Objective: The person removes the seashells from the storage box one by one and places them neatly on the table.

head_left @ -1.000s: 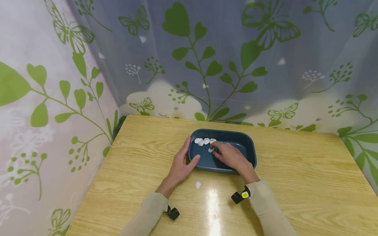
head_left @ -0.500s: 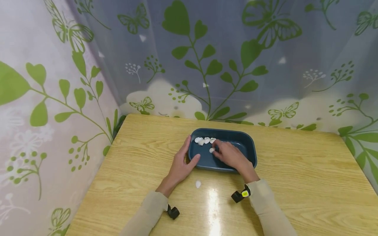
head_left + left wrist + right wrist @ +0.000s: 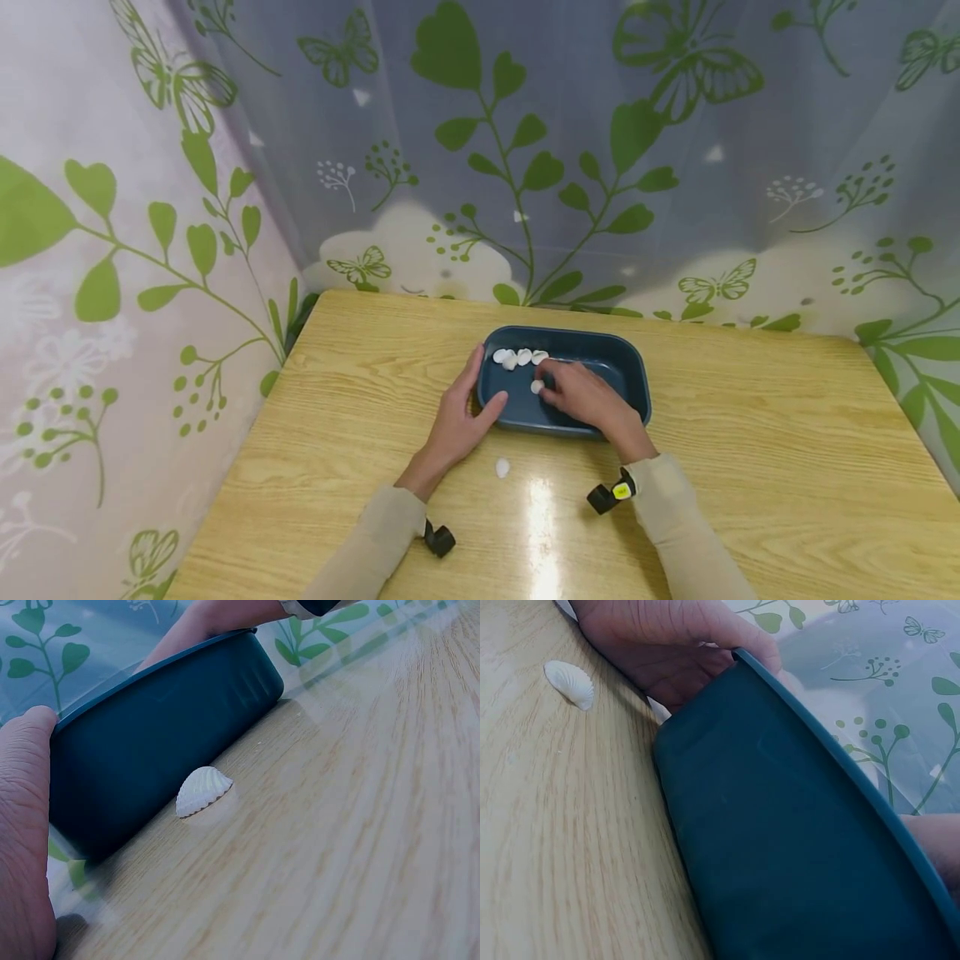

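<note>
A dark blue rectangular tray stands on the wooden table. My left hand holds its left end, with the fingers along the outer wall and the thumb over the near rim. Inside the tray, my right hand pinches a small white seashell between curled fingers and thumb. Several white seashells sit in a row along the far left side of the tray. One ribbed seashell lies outside on the table, also seen as a white scalloped seashell in the left wrist view. The tray wall hides the right fingers from both wrist cameras.
The light wooden table extends on both sides of the tray. Behind it hangs a blue-grey curtain printed with green leaves and butterflies. A pale printed curtain closes the left side.
The seashell in my right fingers has shifted slightly toward me and turned a little. My left hand, the tray and the other shells stay where they were.
</note>
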